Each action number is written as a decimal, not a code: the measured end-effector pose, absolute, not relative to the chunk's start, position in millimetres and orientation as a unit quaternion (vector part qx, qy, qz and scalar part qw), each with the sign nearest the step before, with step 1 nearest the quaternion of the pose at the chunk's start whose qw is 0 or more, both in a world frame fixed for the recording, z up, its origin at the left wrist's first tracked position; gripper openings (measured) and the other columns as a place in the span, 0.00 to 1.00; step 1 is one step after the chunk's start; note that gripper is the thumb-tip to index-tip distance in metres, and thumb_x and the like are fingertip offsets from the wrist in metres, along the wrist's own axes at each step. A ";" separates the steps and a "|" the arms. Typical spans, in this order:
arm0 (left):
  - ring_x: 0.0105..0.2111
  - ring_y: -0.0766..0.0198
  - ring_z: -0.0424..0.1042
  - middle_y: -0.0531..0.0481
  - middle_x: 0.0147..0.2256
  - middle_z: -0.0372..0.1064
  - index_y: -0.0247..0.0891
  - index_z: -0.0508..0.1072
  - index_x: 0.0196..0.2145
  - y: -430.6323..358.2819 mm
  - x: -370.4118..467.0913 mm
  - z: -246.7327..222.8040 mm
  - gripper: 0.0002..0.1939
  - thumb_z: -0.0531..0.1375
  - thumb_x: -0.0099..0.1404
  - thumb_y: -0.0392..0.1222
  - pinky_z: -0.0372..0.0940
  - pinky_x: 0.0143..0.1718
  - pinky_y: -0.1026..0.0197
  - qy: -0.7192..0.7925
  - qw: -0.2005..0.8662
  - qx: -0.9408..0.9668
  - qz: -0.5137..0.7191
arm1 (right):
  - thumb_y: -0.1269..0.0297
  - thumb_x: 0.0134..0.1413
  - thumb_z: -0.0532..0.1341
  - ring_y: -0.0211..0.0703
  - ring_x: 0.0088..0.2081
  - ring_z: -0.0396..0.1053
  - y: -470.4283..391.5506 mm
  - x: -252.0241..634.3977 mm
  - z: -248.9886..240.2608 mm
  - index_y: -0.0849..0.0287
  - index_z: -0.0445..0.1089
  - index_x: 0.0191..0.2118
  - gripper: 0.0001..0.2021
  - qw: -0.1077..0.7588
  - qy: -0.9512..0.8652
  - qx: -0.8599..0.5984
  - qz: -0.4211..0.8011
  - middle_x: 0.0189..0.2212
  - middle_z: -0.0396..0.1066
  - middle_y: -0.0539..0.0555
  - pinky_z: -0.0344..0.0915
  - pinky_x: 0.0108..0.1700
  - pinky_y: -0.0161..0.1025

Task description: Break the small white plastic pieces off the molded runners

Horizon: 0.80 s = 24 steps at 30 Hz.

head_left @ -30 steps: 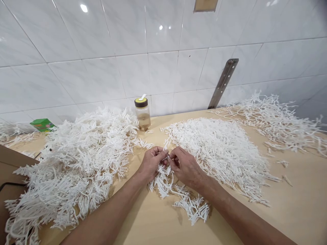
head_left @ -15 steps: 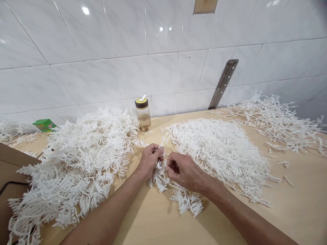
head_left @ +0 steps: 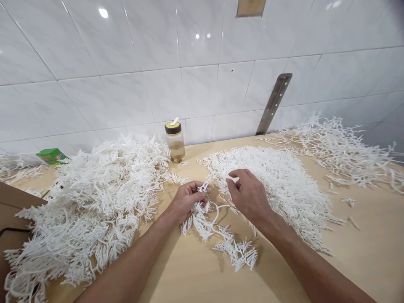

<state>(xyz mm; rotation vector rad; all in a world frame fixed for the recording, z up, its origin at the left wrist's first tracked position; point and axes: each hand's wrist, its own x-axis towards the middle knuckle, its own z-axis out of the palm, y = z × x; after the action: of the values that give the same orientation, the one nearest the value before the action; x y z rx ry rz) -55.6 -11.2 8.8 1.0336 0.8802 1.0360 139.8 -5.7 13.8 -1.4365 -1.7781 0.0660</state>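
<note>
My left hand (head_left: 190, 200) is closed around a white branching plastic sprig (head_left: 202, 221), gripping it between thumb and fingers. Fringed tips of the sprig hang below this hand, and a curved stem leads to a tufted end (head_left: 238, 252) over the table. To the right, my right hand (head_left: 248, 191) is over the near-left part of a flattened pile of small white sprigs (head_left: 284, 189). Its thumb and forefinger are apart with nothing visible between them; its other fingers are curled and partly hidden.
A large heap of white sprigs (head_left: 104, 198) covers the left side. Bare stems (head_left: 341, 147) lie at the back right. A lidded bottle (head_left: 176, 143) and a green box (head_left: 52, 156) stand near the tiled wall (head_left: 202, 92). A brown carton (head_left: 15, 210) is at the left edge.
My right hand has moved right and slightly up, away from my left hand, and its fingers have parted. My left hand keeps hold of the sprig, slightly lower and to the right.
</note>
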 end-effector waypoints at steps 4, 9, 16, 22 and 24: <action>0.24 0.66 0.68 0.44 0.28 0.74 0.32 0.79 0.38 -12.4 -55.7 10.8 0.15 0.67 0.53 0.40 0.61 0.25 0.65 0.372 0.666 0.470 0.443 | 0.63 0.61 0.56 0.39 0.23 0.64 -18.6 123.0 16.2 0.56 0.70 0.29 0.10 0.385 -0.737 -0.532 0.158 0.23 0.71 0.50 0.59 0.27 0.37; 0.26 0.62 0.71 0.42 0.26 0.75 0.30 0.81 0.37 -8.5 -57.9 7.8 0.14 0.61 0.54 0.38 0.64 0.28 0.63 0.362 0.692 0.436 0.448 | 0.65 0.61 0.57 0.39 0.26 0.65 -26.1 114.8 17.5 0.57 0.68 0.29 0.09 0.421 -0.744 -0.493 0.163 0.24 0.70 0.49 0.60 0.30 0.36; 0.25 0.66 0.70 0.44 0.28 0.76 0.31 0.80 0.36 -11.1 -54.5 8.5 0.13 0.62 0.53 0.34 0.63 0.28 0.65 0.365 0.686 0.445 0.445 | 0.65 0.57 0.62 0.42 0.34 0.68 -32.8 110.4 21.1 0.58 0.68 0.42 0.07 0.404 -0.785 -0.438 0.171 0.34 0.70 0.53 0.65 0.36 0.38; 0.22 0.69 0.67 0.49 0.23 0.72 0.32 0.76 0.31 -12.6 -53.6 8.0 0.11 0.67 0.56 0.44 0.61 0.25 0.66 0.390 0.639 0.489 0.448 | 0.66 0.62 0.57 0.41 0.32 0.68 -32.9 111.5 21.8 0.59 0.68 0.39 0.04 0.399 -0.781 -0.465 0.123 0.35 0.69 0.55 0.64 0.32 0.37; 0.21 0.68 0.67 0.50 0.22 0.71 0.33 0.75 0.31 -11.8 -53.1 5.7 0.12 0.68 0.55 0.44 0.62 0.24 0.66 0.393 0.627 0.497 0.453 | 0.66 0.63 0.55 0.40 0.31 0.67 -30.1 113.9 22.4 0.59 0.69 0.36 0.07 0.425 -0.768 -0.463 0.124 0.33 0.69 0.55 0.64 0.32 0.37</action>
<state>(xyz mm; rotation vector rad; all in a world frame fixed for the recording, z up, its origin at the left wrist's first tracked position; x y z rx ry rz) -53.1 -11.8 5.7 1.1382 0.9019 1.0381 113.9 -30.1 22.4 -1.1581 -1.9213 0.3094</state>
